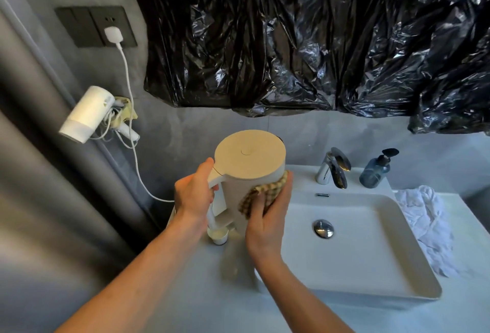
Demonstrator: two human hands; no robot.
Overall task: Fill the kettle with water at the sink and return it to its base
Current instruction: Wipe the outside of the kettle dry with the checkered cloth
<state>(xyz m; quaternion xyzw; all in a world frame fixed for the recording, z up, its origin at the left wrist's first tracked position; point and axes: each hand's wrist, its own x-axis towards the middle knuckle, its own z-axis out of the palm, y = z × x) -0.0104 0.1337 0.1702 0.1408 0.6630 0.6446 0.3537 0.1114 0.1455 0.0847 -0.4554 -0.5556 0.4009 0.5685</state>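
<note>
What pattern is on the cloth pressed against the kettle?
A yellow-brown and cream check; the cloth shows best in the head view, under the right hand on the kettle.

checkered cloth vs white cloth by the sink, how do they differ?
The checkered cloth is yellow-brown plaid; the white cloth is plain.
The checkered cloth is pressed against the kettle side by the right hand; the white cloth lies untouched on the counter right of the sink.
The checkered cloth shows only a small patch; the white cloth spreads out crumpled.
Both are soft fabric.
</note>
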